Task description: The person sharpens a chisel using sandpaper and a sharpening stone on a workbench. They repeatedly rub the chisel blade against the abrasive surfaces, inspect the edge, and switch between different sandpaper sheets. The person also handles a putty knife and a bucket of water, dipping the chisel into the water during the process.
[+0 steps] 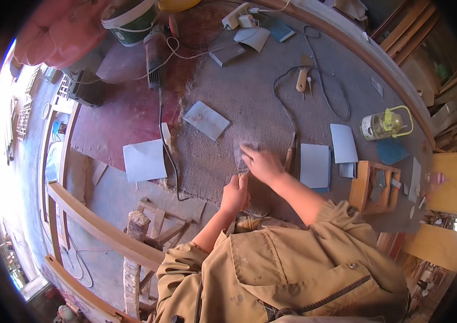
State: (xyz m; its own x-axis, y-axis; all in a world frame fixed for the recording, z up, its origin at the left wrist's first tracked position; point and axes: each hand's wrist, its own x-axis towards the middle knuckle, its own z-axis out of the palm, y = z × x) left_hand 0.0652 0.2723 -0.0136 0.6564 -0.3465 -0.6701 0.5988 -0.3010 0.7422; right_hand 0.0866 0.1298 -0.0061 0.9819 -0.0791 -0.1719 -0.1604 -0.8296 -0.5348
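Low in the middle of the table, my left hand (234, 194) is closed at the near end of a small flat greyish piece (239, 156); its exact kind does not show. My right hand (263, 166) reaches over from the right, its forefinger stretched and its other fingers curled, pressing on the far part of the piece. Whether something thin sits under those fingertips I cannot make out. Beneath both hands lies a rough brown cloth (207, 172). A wooden-handled tool (290, 156) with a cord lies just right of my right hand.
Sandpaper sheets (207, 120), (145, 161), (314, 166) lie around the hands. A power tool (156, 56), a green bucket (129, 24) and a power strip (236, 16) are at the back. Rightward stand a bottle (386, 125) and a wooden box (374, 187). A wooden rail (104, 229) runs at the left.
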